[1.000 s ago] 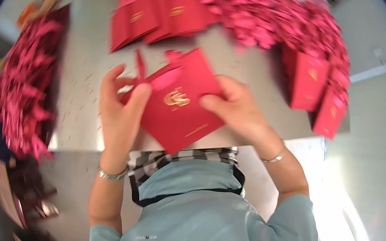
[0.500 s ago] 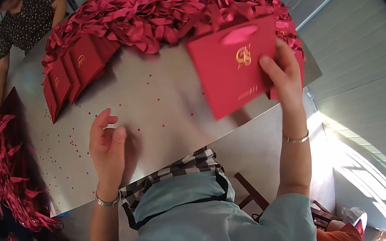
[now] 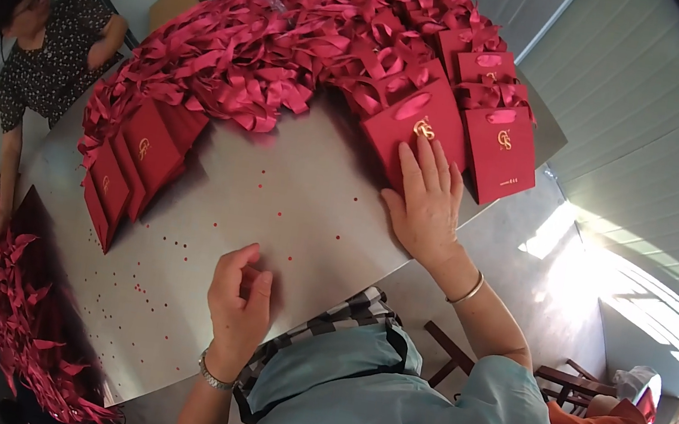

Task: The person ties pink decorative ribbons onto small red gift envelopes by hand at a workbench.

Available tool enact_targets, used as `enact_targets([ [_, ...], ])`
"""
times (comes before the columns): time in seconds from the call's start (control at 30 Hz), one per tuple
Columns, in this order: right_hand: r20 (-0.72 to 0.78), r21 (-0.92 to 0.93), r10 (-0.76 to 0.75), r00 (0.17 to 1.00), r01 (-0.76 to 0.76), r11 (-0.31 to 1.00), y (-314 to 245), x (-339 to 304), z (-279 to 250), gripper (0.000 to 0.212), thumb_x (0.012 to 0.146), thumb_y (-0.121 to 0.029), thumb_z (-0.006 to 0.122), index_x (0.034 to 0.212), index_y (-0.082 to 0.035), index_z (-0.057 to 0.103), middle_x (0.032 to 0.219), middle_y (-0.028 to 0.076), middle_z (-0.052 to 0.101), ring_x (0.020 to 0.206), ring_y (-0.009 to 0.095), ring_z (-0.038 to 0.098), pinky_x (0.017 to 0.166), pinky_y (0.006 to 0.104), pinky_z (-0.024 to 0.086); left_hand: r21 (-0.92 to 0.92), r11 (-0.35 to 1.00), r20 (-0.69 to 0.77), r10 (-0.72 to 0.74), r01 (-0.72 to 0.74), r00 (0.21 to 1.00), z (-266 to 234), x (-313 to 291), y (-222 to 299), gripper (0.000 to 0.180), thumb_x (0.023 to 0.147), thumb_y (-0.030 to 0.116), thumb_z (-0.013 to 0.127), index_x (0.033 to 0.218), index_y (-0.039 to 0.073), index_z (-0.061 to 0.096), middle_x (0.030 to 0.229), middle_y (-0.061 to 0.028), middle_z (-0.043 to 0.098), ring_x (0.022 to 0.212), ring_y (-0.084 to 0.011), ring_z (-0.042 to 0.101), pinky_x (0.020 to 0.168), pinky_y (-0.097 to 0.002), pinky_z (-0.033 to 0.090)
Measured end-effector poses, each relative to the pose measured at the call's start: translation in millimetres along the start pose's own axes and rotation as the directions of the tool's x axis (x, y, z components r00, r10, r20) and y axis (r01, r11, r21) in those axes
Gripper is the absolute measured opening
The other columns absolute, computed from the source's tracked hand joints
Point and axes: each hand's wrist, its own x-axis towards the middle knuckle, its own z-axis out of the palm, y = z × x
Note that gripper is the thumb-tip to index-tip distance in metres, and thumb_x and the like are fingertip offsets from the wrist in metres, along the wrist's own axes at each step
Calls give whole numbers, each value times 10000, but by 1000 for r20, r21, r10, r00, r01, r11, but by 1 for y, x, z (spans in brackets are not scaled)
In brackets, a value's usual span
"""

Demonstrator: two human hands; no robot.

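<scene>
My right hand (image 3: 429, 212) lies flat with its fingers stretched over the lower front of a red paper gift bag (image 3: 423, 111) with a gold emblem and pink-red ribbon handle. This bag leans against the heap of ribbon-handled bags at the table's far right. Beside it, another red gift bag (image 3: 503, 161) stands near the right edge. My left hand (image 3: 240, 302) hovers over the near part of the grey table (image 3: 212, 194). Its fingers are loosely curled, thumb apart, and nothing shows in them.
Dark red ribbons (image 3: 239, 59) and bags heap along the far side. Several red bags (image 3: 144, 154) stand at left. Small red dots scatter across the tabletop. A box of ribboned bags (image 3: 38, 317) is at lower left, near a co-worker (image 3: 59, 43). Stools (image 3: 449, 358) stand at right.
The red gift bag held up in my right hand now rests against the heap, and that hand has let go and lies flat on it. My left hand has shifted right and nearer.
</scene>
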Motion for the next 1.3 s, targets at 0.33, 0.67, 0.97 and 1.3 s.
enact_targets([
  [0.33, -104, 33, -23, 994, 27, 999, 0, -5, -4, 722, 802, -283, 734, 1413, -31, 444, 1464, 193, 425, 1376, 382, 374, 1127, 517, 255, -13, 1000, 9, 16, -16, 1000, 1, -6, -8, 325, 853, -21, 636, 1174, -23, 588, 1038, -123, 605, 733, -161, 574, 670, -284, 495],
  [0.67, -114, 57, 307, 945, -303, 951, 105, -48, -23, 755, 807, -254, 717, 1437, -12, 380, 1492, 285, 336, 1381, 464, 328, 1096, 518, 333, 33, 999, 82, 13, -16, 997, 6, -1, 7, 310, 855, -4, 632, 1163, -18, 591, 1045, -118, 612, 830, -203, 567, 749, -311, 494],
  [0.97, 91, -185, 414, 905, -394, 901, 170, 54, 3, 724, 840, -296, 670, 1439, -26, 367, 1481, 282, 366, 1343, 448, 397, 1090, 513, 356, 45, 999, 126, 21, -27, 992, 17, 1, 14, 273, 845, -7, 635, 1117, -10, 611, 1039, -127, 615, 847, -233, 579, 766, -326, 496],
  [1.3, -273, 299, 308, 912, -224, 928, 189, 64, 21, 383, 844, -240, 638, 1203, -108, 648, 1197, 145, 630, 1072, 313, 614, 935, 391, 490, 78, 996, 115, 38, -47, 993, 21, 0, 20, 244, 835, -17, 642, 1078, -13, 625, 1029, -139, 622, 857, -253, 609, 744, -325, 516],
])
